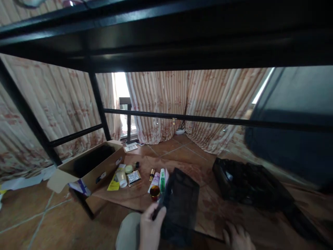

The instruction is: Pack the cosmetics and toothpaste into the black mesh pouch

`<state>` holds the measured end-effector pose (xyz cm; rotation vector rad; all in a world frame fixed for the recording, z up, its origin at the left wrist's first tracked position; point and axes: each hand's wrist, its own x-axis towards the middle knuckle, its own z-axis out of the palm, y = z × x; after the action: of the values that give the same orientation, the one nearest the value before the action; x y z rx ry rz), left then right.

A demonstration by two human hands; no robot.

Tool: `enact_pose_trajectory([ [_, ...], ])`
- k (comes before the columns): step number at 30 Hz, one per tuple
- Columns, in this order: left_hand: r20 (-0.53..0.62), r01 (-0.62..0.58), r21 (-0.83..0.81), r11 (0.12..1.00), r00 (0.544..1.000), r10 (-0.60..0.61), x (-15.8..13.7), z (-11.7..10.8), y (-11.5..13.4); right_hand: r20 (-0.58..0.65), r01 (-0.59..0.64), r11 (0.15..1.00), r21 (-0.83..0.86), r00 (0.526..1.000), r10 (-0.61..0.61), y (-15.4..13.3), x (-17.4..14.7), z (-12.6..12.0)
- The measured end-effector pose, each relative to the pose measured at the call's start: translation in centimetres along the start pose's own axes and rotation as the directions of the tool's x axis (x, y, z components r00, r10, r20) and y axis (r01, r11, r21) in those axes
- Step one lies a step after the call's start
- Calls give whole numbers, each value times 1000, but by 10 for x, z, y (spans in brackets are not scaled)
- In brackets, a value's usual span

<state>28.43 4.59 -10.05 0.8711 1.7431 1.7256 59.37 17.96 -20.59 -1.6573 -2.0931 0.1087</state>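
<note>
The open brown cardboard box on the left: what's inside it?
The open brown cardboard box lies tipped toward the camera. Its inside shows only dark shadow; any contents are hidden. Small bottles and tubes lie outside it.

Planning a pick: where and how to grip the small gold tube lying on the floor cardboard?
Grip the gold tube across its narrow body, coming from above. It lies flat with bare cardboard on its left; the white tubes crowd its right, so pinch across the middle.

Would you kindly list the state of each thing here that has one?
Brown cardboard box: open, on its side.
Black mesh pouch: held up by left hand.
Right hand: empty, resting on the brown mat.
Black plastic bag: crumpled, lying on floor.
</note>
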Motion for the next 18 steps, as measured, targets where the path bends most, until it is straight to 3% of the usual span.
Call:
enact_pose_trajectory([
  [2, 75, 11, 102, 995, 997, -18, -29, 27, -24, -1, 5, 990, 144, 1000, -5, -8, -11, -5],
  [3, 109, -42, 152, 988, 994, 26, -39, 34, -29, 26, 15, 969, 248, 999, -23, -12, -17, -8],
  [8, 202, -347, 332, 877, 935, 293, -38, 44, 2, 41, -27, 813, 582, 999, 4, -41, -31, -37],
  [11, 321, -500, 397, 770, 861, 394, -27, 56, 21, 26, -39, 753, 657, 999, 28, -65, -19, -61],
  [14, 466, -622, 408, 668, 771, 433, -21, 77, 24, 75, -57, 660, 749, 997, 1, -89, 3, -81],
  [18, 592, -707, 344, 617, 674, 442, -15, 101, 22, 172, -121, 539, 834, 984, -44, -112, 35, -84],
])
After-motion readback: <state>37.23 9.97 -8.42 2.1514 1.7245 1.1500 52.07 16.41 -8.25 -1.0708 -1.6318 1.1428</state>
